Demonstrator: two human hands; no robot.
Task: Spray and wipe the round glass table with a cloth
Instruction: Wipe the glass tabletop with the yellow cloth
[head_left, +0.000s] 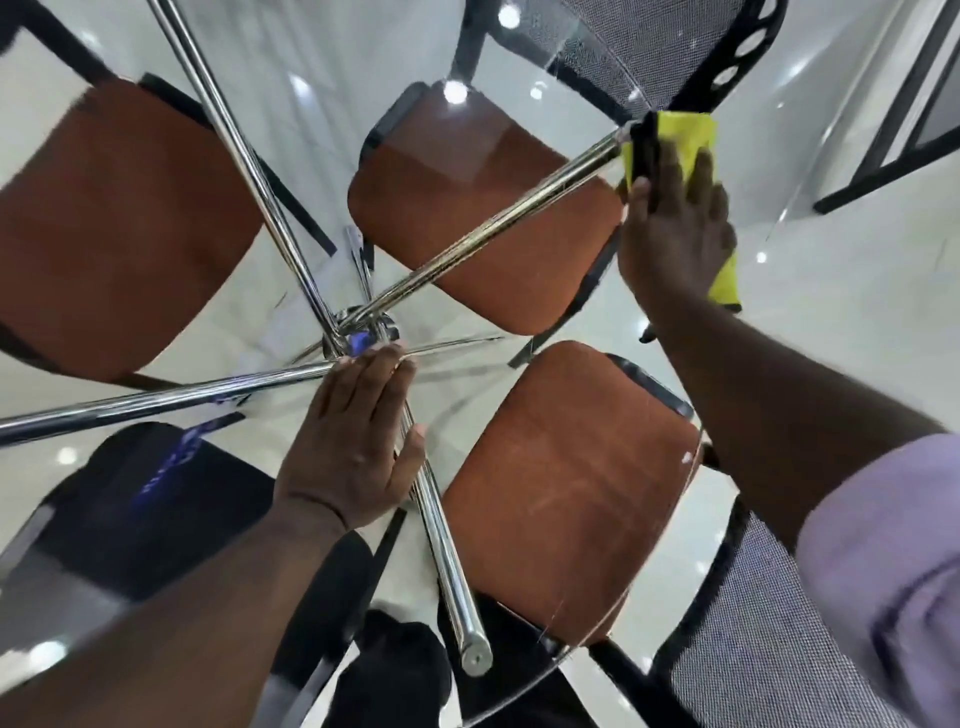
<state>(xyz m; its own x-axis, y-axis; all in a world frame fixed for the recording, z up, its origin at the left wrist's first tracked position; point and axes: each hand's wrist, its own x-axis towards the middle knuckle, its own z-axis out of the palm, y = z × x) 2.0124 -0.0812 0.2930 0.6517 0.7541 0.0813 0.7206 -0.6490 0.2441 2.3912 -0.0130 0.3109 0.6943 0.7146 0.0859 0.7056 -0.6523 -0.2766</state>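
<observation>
The glass top (587, 67) lay bare across most of its width, giving open sliding room. Only two things sat on it: the left hand (353, 441), flat near the middle, and the right hand (675, 234), pressing a yellow cloth (685, 135) by the far right rim. Chrome legs (452, 561) and orange chair seats (566, 488) crowded the space underneath, below the pane.
</observation>
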